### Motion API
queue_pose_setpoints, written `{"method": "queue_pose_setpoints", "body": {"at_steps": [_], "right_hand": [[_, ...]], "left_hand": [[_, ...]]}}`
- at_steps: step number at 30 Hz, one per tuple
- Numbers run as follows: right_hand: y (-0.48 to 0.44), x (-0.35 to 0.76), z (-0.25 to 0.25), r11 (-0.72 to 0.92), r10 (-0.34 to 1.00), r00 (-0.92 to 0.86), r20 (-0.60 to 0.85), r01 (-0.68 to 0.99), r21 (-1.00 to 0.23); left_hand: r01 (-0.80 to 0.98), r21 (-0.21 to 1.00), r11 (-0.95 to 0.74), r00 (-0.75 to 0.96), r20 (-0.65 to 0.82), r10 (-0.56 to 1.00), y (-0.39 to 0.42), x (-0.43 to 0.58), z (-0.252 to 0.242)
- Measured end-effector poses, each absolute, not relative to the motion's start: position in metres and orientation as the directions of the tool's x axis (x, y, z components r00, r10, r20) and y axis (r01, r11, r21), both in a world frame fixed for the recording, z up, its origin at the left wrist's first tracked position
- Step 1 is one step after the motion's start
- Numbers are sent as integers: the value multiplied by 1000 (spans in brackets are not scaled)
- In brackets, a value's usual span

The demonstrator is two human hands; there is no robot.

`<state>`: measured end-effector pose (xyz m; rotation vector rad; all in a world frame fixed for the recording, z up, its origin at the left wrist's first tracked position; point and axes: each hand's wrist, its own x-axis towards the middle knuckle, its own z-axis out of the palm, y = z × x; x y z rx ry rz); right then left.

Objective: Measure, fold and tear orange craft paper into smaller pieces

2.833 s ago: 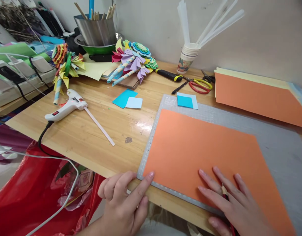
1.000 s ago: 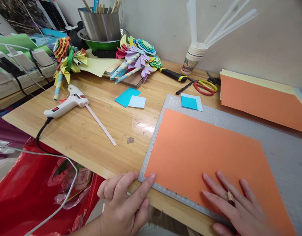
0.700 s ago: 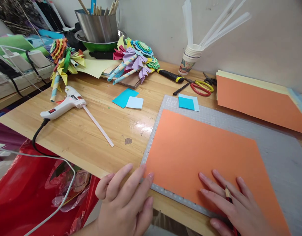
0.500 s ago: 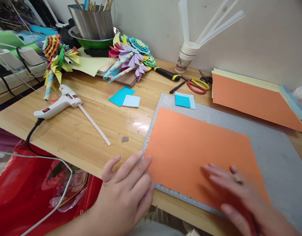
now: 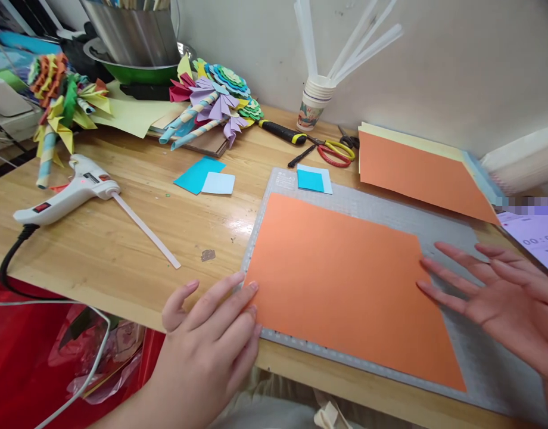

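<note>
An orange paper sheet (image 5: 345, 286) lies on a grey cutting mat (image 5: 381, 205) on the wooden table. My left hand (image 5: 211, 333) rests at the sheet's near left corner, fingers stretched flat, their tips on the paper's edge. My right hand (image 5: 492, 298) hovers by the sheet's right edge above the mat, fingers spread; nothing shows in it. Two small blue paper squares (image 5: 310, 180) sit at the mat's far left corner.
A white glue gun (image 5: 68, 193) with its stick lies at left. Blue squares (image 5: 202, 176), paper flowers (image 5: 211, 101), a yellow-handled knife (image 5: 280, 131), scissors (image 5: 336, 152) and a cup of sticks (image 5: 314, 101) lie behind. Stacked orange paper (image 5: 421, 173) is at right. A red bag (image 5: 24, 357) hangs below.
My right hand has lifted off the orange sheet and moved right; the pencil between its fingers is no longer seen. My left fingers stretched out onto the sheet's corner. The view swung right.
</note>
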<state>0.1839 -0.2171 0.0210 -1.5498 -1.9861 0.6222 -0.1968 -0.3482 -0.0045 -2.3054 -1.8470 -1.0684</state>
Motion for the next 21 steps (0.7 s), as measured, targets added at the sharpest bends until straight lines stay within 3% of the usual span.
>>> {"method": "queue_pose_setpoints", "body": {"at_steps": [2,4,9,12,16,21], "right_hand": [[-218,177,24,-74,989,-87,-118,397,-915],[-219,178,27,-227,972,-27,-235,165,-960],[-213,210,35,-239,971,28,-239,204,-949],[-209,222,35,-316,944,-23,-330,228,-921],[-206,216,34,-313,937,-91,-338,217,-925],[-208,183,34,-337,942,44,-334,122,-934]], "left_hand": [[861,401,-312,74,508,858,-348,-197,-4],[860,403,-314,72,512,856,-347,-196,-4],[858,402,-320,73,520,851,-346,-195,-4],[857,407,-316,66,522,851,-346,-195,-5],[860,408,-307,58,519,853,-346,-194,-6],[861,410,-301,58,507,860,-348,-195,-6]]}}
